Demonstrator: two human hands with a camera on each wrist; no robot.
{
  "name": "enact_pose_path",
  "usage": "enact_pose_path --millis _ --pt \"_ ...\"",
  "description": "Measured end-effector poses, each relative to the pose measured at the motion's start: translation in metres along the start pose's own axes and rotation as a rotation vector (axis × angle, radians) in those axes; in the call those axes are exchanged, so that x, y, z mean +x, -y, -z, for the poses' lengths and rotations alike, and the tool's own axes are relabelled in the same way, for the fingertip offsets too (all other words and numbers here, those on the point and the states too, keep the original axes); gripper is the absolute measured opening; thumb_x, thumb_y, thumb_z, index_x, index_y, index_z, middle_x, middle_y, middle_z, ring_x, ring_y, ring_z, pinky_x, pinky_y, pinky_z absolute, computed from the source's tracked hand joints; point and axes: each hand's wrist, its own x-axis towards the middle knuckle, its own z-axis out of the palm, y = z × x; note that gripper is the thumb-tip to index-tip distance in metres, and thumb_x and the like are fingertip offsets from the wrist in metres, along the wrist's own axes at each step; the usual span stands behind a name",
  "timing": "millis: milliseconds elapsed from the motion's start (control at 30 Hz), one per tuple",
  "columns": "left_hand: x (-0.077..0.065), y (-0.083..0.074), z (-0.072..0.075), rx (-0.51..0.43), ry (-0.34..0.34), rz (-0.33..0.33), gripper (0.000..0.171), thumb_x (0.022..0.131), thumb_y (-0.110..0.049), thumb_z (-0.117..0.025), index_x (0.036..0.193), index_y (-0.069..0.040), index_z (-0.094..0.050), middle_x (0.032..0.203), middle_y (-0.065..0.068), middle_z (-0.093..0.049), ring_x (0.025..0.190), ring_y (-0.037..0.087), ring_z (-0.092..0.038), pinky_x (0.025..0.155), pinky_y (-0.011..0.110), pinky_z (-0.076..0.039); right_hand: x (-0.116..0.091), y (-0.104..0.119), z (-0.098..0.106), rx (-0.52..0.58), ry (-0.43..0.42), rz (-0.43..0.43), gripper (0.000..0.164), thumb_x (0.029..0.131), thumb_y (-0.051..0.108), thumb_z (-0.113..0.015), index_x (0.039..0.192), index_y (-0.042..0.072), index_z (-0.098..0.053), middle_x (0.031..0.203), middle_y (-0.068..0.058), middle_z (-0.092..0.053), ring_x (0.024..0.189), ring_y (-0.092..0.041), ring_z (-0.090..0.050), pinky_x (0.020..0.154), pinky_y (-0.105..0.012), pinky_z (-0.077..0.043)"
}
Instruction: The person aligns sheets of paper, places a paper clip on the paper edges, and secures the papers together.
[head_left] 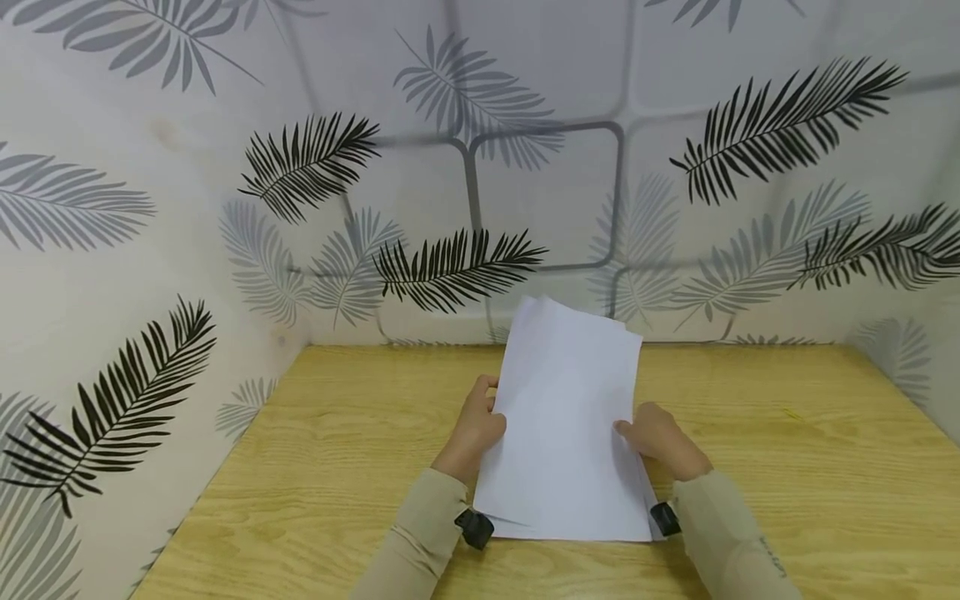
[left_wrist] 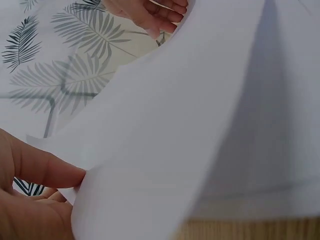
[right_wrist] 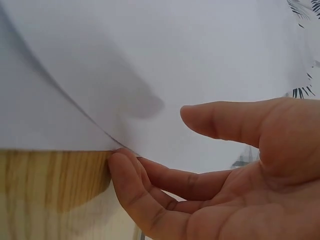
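A loose stack of white paper sheets (head_left: 566, 417) stands tilted on the wooden table, its lower edges slightly fanned apart. My left hand (head_left: 474, 429) pinches the stack's left edge, thumb in front and fingers behind. In the left wrist view the left thumb (left_wrist: 55, 170) presses on a bent sheet (left_wrist: 145, 130). My right hand (head_left: 660, 437) is at the right edge. In the right wrist view its thumb (right_wrist: 220, 117) hovers just off the sheet (right_wrist: 200, 60), casting a shadow, while bent fingers (right_wrist: 132, 182) touch the paper's edge from behind.
The wooden table (head_left: 337, 467) has light yellow grain. A wall with a leaf-patterned covering (head_left: 525, 208) rises behind it and along the left. A tiny yellow strip (head_left: 792, 414) lies on the right of the table. Black wrist cameras (head_left: 475, 528) sit by the sleeves.
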Motion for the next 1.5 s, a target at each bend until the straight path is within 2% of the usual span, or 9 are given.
enact_pose_path --millis 300,433,533,700,867,1000,1267,1367,1500 --pt "-0.001 -0.002 0.002 -0.040 -0.035 0.004 0.048 0.084 0.014 -0.039 0.128 -0.007 -0.042 0.109 0.020 -0.062 0.083 0.026 -0.060 0.066 0.036 -0.048 0.008 -0.013 0.008 0.224 0.075 -0.049 0.035 0.099 0.021 -0.048 0.097 -0.014 -0.045 0.085 -0.016 -0.045 0.081 -0.028 -0.047 0.069 -0.036 -0.043" --pt "0.001 -0.002 0.002 -0.054 -0.061 -0.019 0.048 0.086 0.012 -0.040 0.131 -0.004 -0.041 0.110 0.021 -0.062 0.082 0.025 -0.061 0.066 0.037 -0.049 0.007 -0.014 0.011 0.403 0.089 -0.048 0.049 0.102 0.029 -0.043 0.116 -0.018 -0.037 0.112 -0.028 -0.043 0.103 -0.037 -0.045 0.087 -0.047 -0.043" --pt "0.003 -0.003 0.001 -0.043 -0.081 -0.069 0.044 0.087 0.011 -0.040 0.130 0.000 -0.044 0.110 0.022 -0.064 0.085 0.025 -0.062 0.069 0.038 -0.051 0.004 -0.011 0.013 0.508 0.059 -0.021 0.060 0.104 0.033 -0.041 0.132 -0.018 -0.028 0.135 -0.033 -0.032 0.119 -0.040 -0.037 0.096 -0.052 -0.038" --pt "0.005 -0.004 0.001 -0.032 -0.087 -0.189 0.040 0.089 0.011 -0.041 0.128 0.006 -0.048 0.116 0.026 -0.062 0.098 0.029 -0.062 0.083 0.042 -0.051 -0.002 -0.005 0.018 0.609 -0.061 0.061 0.050 0.104 0.031 -0.041 0.127 -0.013 -0.032 0.120 -0.024 -0.040 0.107 -0.028 -0.038 0.085 -0.037 -0.035" --pt "0.004 -0.006 0.001 -0.057 -0.084 -0.232 0.038 0.094 0.007 -0.040 0.132 0.004 -0.045 0.122 0.025 -0.058 0.105 0.031 -0.059 0.090 0.045 -0.048 -0.003 -0.001 0.021 0.618 -0.173 0.125 0.048 0.104 0.027 -0.041 0.130 -0.012 -0.032 0.108 -0.017 -0.048 0.096 -0.018 -0.041 0.078 -0.026 -0.037" --pt "0.001 -0.012 0.001 -0.045 -0.099 -0.278 0.038 0.097 0.004 -0.040 0.134 0.002 -0.044 0.128 0.023 -0.055 0.113 0.032 -0.056 0.095 0.046 -0.045 -0.006 0.004 0.023 0.610 -0.310 0.185 0.037 0.104 0.019 -0.044 0.123 -0.011 -0.036 0.096 -0.014 -0.050 0.082 -0.012 -0.042 0.067 -0.023 -0.038" --pt "-0.013 -0.028 -0.002 0.003 -0.080 -0.482 0.036 0.097 0.007 -0.039 0.133 0.006 -0.041 0.136 0.025 -0.046 0.128 0.036 -0.043 0.105 0.049 -0.036 -0.021 0.025 0.026 0.516 -0.524 0.359 0.024 0.102 0.009 -0.047 0.113 -0.011 -0.040 0.093 -0.024 -0.056 0.077 -0.009 -0.047 0.065 -0.022 -0.040" --pt "-0.016 -0.031 -0.003 0.003 -0.096 -0.537 0.035 0.098 0.007 -0.039 0.132 0.006 -0.041 0.134 0.025 -0.047 0.127 0.036 -0.044 0.104 0.049 -0.036 -0.025 0.030 0.025 0.483 -0.630 0.412 0.021 0.100 0.007 -0.048 0.109 -0.011 -0.041 0.087 -0.023 -0.055 0.072 -0.009 -0.046 0.061 -0.021 -0.038" --pt "-0.017 -0.033 -0.003 -0.018 -0.126 -0.582 0.032 0.099 0.005 -0.042 0.131 0.004 -0.045 0.128 0.023 -0.052 0.120 0.035 -0.050 0.098 0.051 -0.041 -0.028 0.031 0.024 0.545 -0.702 0.461 0.021 0.100 0.005 -0.049 0.110 -0.011 -0.041 0.099 -0.025 -0.057 0.080 0.001 -0.048 0.066 -0.014 -0.040"
